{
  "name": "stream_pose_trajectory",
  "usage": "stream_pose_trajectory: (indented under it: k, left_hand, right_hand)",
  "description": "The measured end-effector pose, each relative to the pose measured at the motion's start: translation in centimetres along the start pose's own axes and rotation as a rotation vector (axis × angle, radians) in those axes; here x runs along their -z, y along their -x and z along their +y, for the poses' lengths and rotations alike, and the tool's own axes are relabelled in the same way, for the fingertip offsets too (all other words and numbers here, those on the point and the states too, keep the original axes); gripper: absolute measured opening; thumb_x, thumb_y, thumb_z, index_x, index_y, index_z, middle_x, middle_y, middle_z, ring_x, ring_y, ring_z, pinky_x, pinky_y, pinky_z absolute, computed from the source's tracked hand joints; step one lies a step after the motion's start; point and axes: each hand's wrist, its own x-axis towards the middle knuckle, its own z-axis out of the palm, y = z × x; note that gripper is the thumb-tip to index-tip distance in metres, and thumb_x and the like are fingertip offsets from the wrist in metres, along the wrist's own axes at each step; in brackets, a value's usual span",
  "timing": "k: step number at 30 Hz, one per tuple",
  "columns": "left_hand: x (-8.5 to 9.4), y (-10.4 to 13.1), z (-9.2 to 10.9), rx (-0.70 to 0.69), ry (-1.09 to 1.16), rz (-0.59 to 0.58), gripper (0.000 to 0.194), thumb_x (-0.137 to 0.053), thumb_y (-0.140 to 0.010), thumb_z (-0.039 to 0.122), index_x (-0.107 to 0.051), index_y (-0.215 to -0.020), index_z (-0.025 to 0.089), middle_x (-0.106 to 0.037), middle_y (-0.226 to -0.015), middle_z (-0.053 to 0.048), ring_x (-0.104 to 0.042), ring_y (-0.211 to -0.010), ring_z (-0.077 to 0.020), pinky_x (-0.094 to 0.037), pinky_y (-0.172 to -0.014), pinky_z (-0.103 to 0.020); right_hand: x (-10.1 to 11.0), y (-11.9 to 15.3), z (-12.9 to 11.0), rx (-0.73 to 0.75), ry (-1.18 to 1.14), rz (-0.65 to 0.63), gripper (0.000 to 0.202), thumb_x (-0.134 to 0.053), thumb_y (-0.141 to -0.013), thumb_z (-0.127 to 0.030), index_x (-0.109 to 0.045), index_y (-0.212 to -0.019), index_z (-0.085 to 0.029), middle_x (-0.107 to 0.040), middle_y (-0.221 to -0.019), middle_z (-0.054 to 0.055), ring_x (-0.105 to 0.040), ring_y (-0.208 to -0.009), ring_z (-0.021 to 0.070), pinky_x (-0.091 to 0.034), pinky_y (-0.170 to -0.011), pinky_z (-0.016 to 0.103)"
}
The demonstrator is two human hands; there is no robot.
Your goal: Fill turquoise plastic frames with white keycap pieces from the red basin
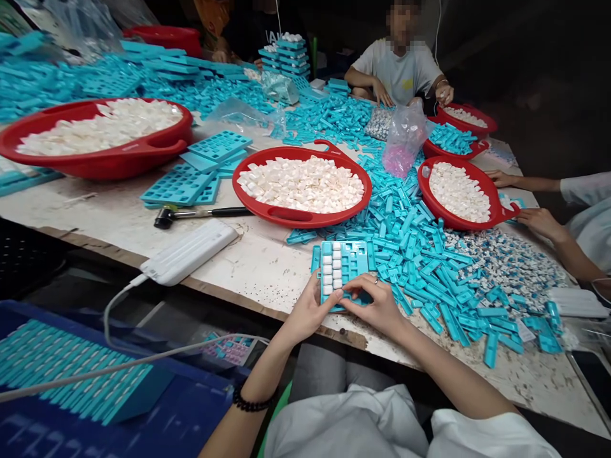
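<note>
A small blue plastic tray (pixel 349 257) with square slots lies at the table's front edge. Two columns of white square caps (pixel 327 270) fill slots on its left side, while slots to the right are bare. My left hand (pixel 308 312) grips the tray's lower left corner, thumb along the near edge. Over the tray's lower right part, my right hand (pixel 377 302) has thumb and forefinger drawn together close to the left thumb. Anything between those fingertips is hidden. Just behind the tray stands a red basin (pixel 300 221) heaped with white caps.
Loose blue pieces (pixel 405 254) cover the table to the right. Left of me are a rubber mallet (pixel 191 215), a white power strip (pixel 191 251) and stacked blue trays (pixel 179 184). A blue crate (pixel 191 407) sits below. Co-workers' hands (pixel 541 222) work at right and behind.
</note>
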Motion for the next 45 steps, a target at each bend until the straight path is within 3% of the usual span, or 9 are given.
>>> stream_pose_trajectory:
  k: [13,23,27,31,34,37,40,45]
  left_hand:
    - [-0.2,0.1,0.3,0.003,-0.062,0.037,0.049,-0.068,-0.087,0.049,-0.050,-0.123,0.021,-0.067,-0.125,-0.013,-0.064,-0.118,-0.0302,-0.047,-0.105,-0.042]
    - [0.0,0.2,0.0,0.007,-0.052,0.029,0.057,-0.068,-0.087,0.050,-0.046,-0.132,0.021,-0.060,-0.136,-0.014,-0.056,-0.130,-0.0303,-0.040,-0.113,-0.044]
    - [-0.1,0.2,0.2,0.009,0.021,0.049,0.060,-0.070,-0.085,0.050,-0.047,-0.133,0.021,-0.059,-0.140,-0.014,-0.055,-0.131,-0.0312,-0.040,-0.114,-0.044]
    - [-0.2,0.3,0.2,0.038,0.147,0.045,0.062,-0.070,-0.087,0.044,-0.043,-0.140,0.024,-0.051,-0.152,-0.010,-0.045,-0.141,-0.0299,-0.034,-0.118,-0.044]
    - [-0.3,0.5,0.4,0.104,0.268,0.047,0.070,-0.069,-0.087,0.043,-0.037,-0.148,0.030,-0.045,-0.157,-0.007,-0.043,-0.143,-0.0305,-0.035,-0.118,-0.045]
    - [-0.4,0.7,0.7,0.117,0.365,0.031,0.074,-0.070,-0.086,0.044,-0.034,-0.150,0.034,-0.045,-0.157,-0.007,-0.044,-0.142,-0.0314,-0.037,-0.116,-0.045]
    - [-0.4,0.9,0.9,0.115,0.390,0.016,0.072,-0.070,-0.087,0.043,-0.034,-0.150,0.034,-0.045,-0.157,-0.006,-0.043,-0.142,-0.0311,-0.037,-0.116,-0.046]
    - [-0.3,0.9,0.6,0.107,0.391,-0.004,0.075,-0.068,-0.089,0.045,-0.030,-0.152,0.034,-0.046,-0.156,-0.007,-0.044,-0.142,-0.0311,-0.035,-0.117,-0.046]
  right_hand:
    - [-0.3,-0.1,-0.5,-0.111,-0.083,-0.022,0.008,-0.070,-0.089,-0.028,-0.068,-0.094,-0.022,-0.065,-0.077,0.000,-0.063,-0.070,0.0154,-0.052,-0.069,0.027]
    - [-0.5,-0.4,-0.3,-0.104,-0.083,-0.018,0.005,-0.070,-0.085,-0.019,-0.068,-0.090,-0.021,-0.067,-0.079,0.000,-0.061,-0.070,0.0155,-0.050,-0.068,0.027]
    - [-0.1,-0.3,-0.6,0.012,-0.067,-0.026,0.017,-0.069,-0.085,-0.016,-0.068,-0.100,-0.023,-0.070,-0.090,0.002,-0.065,-0.084,0.0183,-0.052,-0.079,0.031]
    - [-0.2,-0.2,-1.2,0.059,0.093,0.147,0.030,-0.065,-0.086,-0.019,-0.064,-0.115,-0.026,-0.064,-0.113,0.008,-0.061,-0.108,0.0254,-0.049,-0.098,0.046]
    - [-0.6,-0.1,-1.4,-0.046,0.200,0.206,0.068,-0.075,-0.081,-0.030,-0.045,-0.143,-0.026,-0.043,-0.145,0.015,-0.042,-0.136,0.0345,-0.039,-0.111,0.057]
    - [-0.9,0.1,-1.2,-0.158,0.166,0.184,0.103,-0.084,-0.074,-0.038,-0.023,-0.156,-0.026,-0.027,-0.158,0.017,-0.028,-0.146,0.0371,-0.032,-0.117,0.059]
    - [-1.2,0.1,-0.7,-0.269,-0.007,0.141,0.109,-0.087,-0.072,-0.040,-0.019,-0.157,-0.027,-0.035,-0.156,0.016,-0.037,-0.143,0.0345,-0.037,-0.115,0.055]
    - [-1.6,0.1,-0.2,-0.422,-0.252,0.147,0.086,-0.087,-0.070,-0.041,-0.042,-0.142,-0.025,-0.062,-0.133,0.012,-0.062,-0.117,0.0295,-0.052,-0.101,0.048]
